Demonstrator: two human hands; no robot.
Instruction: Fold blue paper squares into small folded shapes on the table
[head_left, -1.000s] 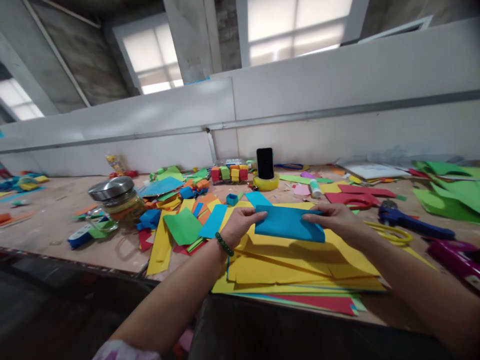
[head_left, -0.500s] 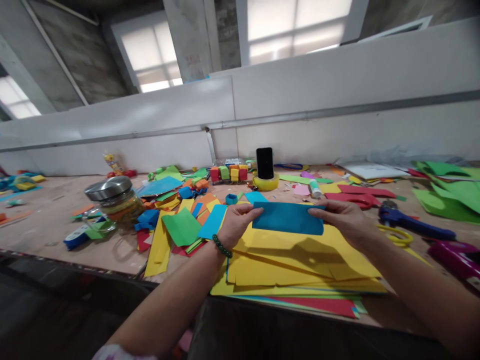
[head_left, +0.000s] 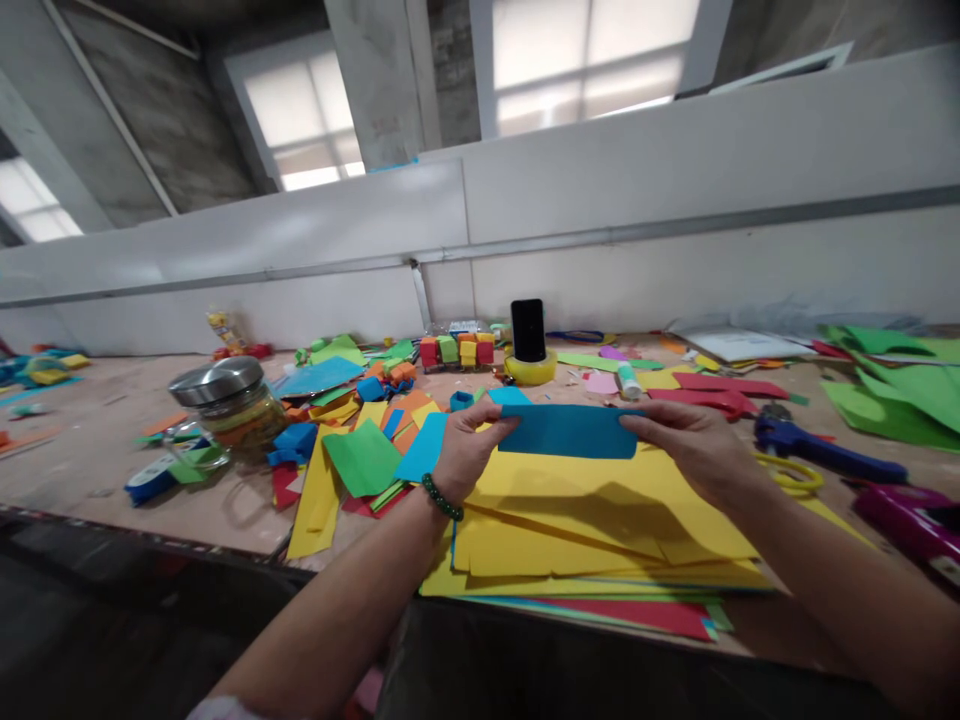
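A blue strip of paper is stretched between my two hands, above a stack of yellow paper sheets. My left hand pinches its left end between thumb and fingers. At the other end my right hand pinches the upper right corner. The strip casts a shadow on the yellow sheets. Red, green and blue edges show beneath the yellow at the table's front. Left of my left hand lie a blue paper piece and a green paper piece.
A glass jar with a metal lid stands left. Behind the strip, a phone leans upright in a yellow tape roll. Yellow-handled scissors, a blue-handled tool and a magenta device lie right. Small paper cubes sit behind.
The blue strip has tilted and looks narrower from top to bottom. It has shifted slightly left with my hands, which keep hold of both ends.
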